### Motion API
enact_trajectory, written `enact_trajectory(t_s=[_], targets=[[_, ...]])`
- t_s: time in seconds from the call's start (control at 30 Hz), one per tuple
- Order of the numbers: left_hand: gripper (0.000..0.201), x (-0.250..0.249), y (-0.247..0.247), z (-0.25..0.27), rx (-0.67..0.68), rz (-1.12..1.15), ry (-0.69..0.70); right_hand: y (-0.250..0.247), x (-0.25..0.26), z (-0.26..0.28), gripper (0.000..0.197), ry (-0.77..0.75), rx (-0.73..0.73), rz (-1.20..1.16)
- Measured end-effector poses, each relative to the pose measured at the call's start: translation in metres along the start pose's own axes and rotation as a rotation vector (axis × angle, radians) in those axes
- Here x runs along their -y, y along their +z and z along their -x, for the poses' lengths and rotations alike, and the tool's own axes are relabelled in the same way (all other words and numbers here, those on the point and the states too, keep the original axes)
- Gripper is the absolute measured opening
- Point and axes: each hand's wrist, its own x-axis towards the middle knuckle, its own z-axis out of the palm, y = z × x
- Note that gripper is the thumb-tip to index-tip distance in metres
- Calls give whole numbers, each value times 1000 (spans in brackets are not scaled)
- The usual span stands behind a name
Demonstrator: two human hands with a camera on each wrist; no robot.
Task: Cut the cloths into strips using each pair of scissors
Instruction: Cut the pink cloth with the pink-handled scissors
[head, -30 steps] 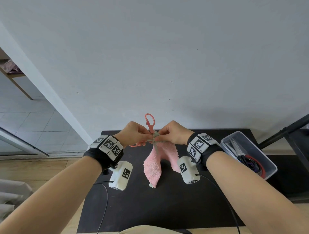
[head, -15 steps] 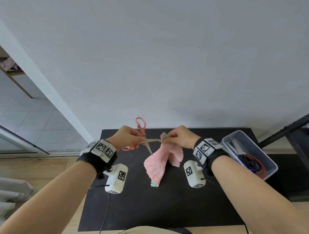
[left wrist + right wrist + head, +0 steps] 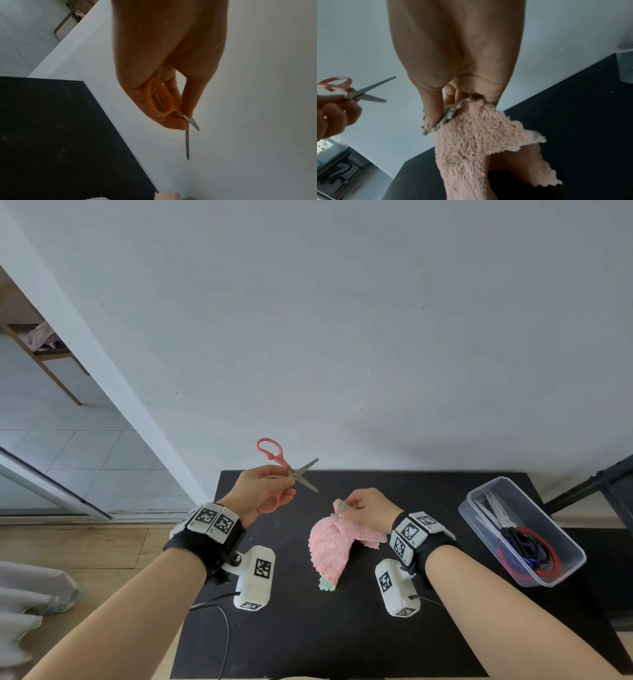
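My left hand (image 3: 267, 489) grips small orange-handled scissors (image 3: 289, 469) near the pivot, lifted above the black table's (image 3: 308, 638) back left; the blades stand spread apart, pointing right. The left wrist view shows a handle loop against the fingers and the scissors (image 3: 187, 135) blades. My right hand (image 3: 368, 508) pinches the green-edged corner of a fluffy pink cloth (image 3: 330, 549), which hangs down onto the table. The right wrist view has the thumb on that cloth (image 3: 479, 142) corner, with the scissors (image 3: 363, 92) off to the left, apart from the cloth.
A clear plastic box (image 3: 520, 532) at the table's right holds more scissors with black, red and blue handles. A white wall rises just behind the table. A black stand (image 3: 589, 484) is at far right, a doorway at left.
The scissors have come away from the cloth: my left hand moved left and up with the blades now spread. My right hand lowered the cloth toward the table and shifted right.
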Motion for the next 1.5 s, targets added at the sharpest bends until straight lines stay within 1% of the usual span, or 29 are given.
enact_trajectory(t_s=[0.1, 0.17, 0.23, 0.33, 0.4, 0.47, 0.57, 0.67, 0.73, 0.83, 0.9, 1.03, 1.1, 1.17, 1.27, 1.5], targets=[[16, 1, -1, 2, -1, 9, 5, 10, 2, 0, 26, 0, 21, 74], [18, 2, -4, 2, 2, -30, 20, 11, 6, 0, 26, -1, 20, 81], [14, 1, -7, 2, -2, -36, 25, 8, 14, 3, 29, 3, 7, 71], [7, -4, -7, 2, -1, 3, 42, 1, 25, 7, 43, -19, -37, 81], [5, -9, -2, 1, -3, 24, 63, -2, 33, 8, 47, -48, -77, 6], [9, -15, 3, -1, 13, 65, 77, -5, 43, 9, 45, -98, -97, -90], [19, -24, 13, -3, 78, 105, 79, -7, 61, 14, 34, -192, -99, -246], [16, -31, 23, -2, 123, 124, 94, -7, 76, 18, 23, -258, -88, -405], [16, -33, 28, -3, 134, 135, 105, -8, 82, 19, 18, -272, -76, -448], [23, -35, 30, -3, 142, 148, 117, -12, 85, 20, 9, -273, -53, -477], [24, -37, 29, -3, 143, 175, 132, -14, 83, 21, 7, -260, -60, -482], [17, -43, 22, -1, 104, 220, 167, -19, 78, 22, 9, -230, -70, -466], [19, -45, 17, -2, 115, 201, 171, -22, 75, 24, 13, -224, -78, -455], [18, -45, 14, -3, 131, 169, 168, -24, 74, 25, 12, -217, -89, -461], [18, -41, 13, -5, 184, 128, 149, -25, 73, 27, 10, -204, -109, -474], [26, -37, 16, -6, 378, -2, 16, -28, 67, 31, 12, -191, -137, -494]])
